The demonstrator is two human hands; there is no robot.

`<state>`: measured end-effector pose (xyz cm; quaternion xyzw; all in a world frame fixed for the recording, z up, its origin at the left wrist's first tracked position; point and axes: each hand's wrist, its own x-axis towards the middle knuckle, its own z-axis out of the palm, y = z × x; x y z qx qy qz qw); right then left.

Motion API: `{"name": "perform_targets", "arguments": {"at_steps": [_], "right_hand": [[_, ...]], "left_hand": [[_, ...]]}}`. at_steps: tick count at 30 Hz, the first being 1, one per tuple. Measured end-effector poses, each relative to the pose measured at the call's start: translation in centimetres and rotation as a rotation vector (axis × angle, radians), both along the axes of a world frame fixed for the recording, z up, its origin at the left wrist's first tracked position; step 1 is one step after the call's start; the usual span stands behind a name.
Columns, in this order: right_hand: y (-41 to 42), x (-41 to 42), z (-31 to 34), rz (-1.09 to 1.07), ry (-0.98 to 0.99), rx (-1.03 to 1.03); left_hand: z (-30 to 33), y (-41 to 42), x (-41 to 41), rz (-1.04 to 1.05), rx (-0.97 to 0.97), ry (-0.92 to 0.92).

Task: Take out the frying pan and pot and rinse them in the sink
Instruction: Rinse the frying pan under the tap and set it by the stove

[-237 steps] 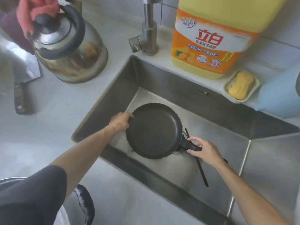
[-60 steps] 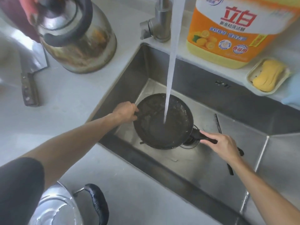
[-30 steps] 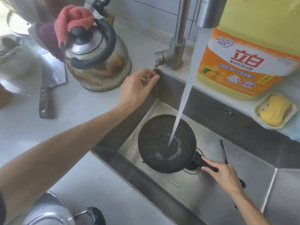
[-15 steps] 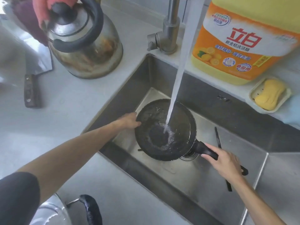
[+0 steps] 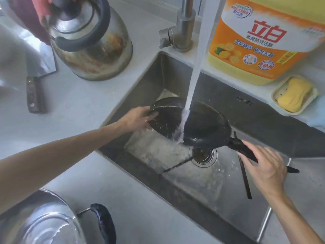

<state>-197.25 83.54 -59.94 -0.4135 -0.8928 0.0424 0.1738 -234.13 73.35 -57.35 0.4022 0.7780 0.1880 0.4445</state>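
The big yellow detergent jug (image 5: 267,41) standing on the ledge behind the sink (image 5: 219,182) carries an orange-and-white label with the large red characters "立白" and a smaller line beneath that seems to read "新金桔洗洁精"; the finer print and the round badges are too small to make out. Just right of the jug, a yellow soap bar (image 5: 294,97) lies in a pale soap dish (image 5: 276,95). The frying pan (image 5: 193,124) is held above the sink floor, tilted so its near edge dips, and the water stream (image 5: 195,67) from the tap (image 5: 182,29) strikes its inside and spills off the low edge onto the steel just left of the drain (image 5: 203,154). The left hand (image 5: 139,118) has its grip curled over the pan's far-left rim, close to the sink's left wall; the right hand (image 5: 267,170) has its grip wrapped around the black handle, whose tip pokes out past the palm. Dark chopsticks (image 5: 243,171) lie on the sink floor under that hand, and the floor toward the near wall is bare. On the tabletop (image 5: 84,106) left of the sink stand a stained steel kettle (image 5: 93,44) and a cleaver (image 5: 35,81) beside it. A steel pot (image 5: 44,224) with a black side handle sits at the near-left tabletop edge, well apart from the pan.
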Motion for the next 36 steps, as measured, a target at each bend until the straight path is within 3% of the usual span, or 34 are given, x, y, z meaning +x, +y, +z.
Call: {"name": "perform_targets", "arguments": {"at_steps": [3,6,10,15,19,22,25,28,33,36], "right_hand": [[-0.4,0.6,0.5,-0.055,0.016,-0.075],[-0.7,0.4,0.5,-0.149,0.085,-0.264],[-0.9,-0.4,-0.9,-0.159,0.057,-0.586],[-0.7,-1.7,-3.5,-0.172,0.294,-1.096],[-1.1,-3.3,-5.0,-0.087,0.239,-1.258],[-0.9,-4.2,-4.9,-0.052,0.238,-1.355],[0.1,-4.4,-3.8,-0.049,0.239,-1.319],[1.7,-4.2,-1.8,-0.043,0.208,-1.137],[3.8,-3.3,2.5,-0.122,0.2,-0.752],[3.9,-2.5,3.6,-0.153,0.206,-0.631]], "left_hand": [[0.4,-0.6,-0.1,-0.054,0.026,-0.147],[0.3,-1.0,-0.1,-0.121,0.102,-0.123],[1.5,-0.6,0.4,-0.145,0.213,0.123],[5.0,-0.2,0.6,-0.187,0.339,0.293],[8.5,-0.4,0.6,-0.239,0.4,0.669],[9.9,-0.6,0.3,-0.312,0.335,0.784],[9.5,-1.7,-0.4,-0.26,0.203,0.677],[8.0,-2.7,-0.4,-0.171,0.147,0.551],[4.3,-3.1,0.1,-0.084,0.164,0.474],[3.4,-2.3,0.6,-0.058,0.217,0.231]]}}
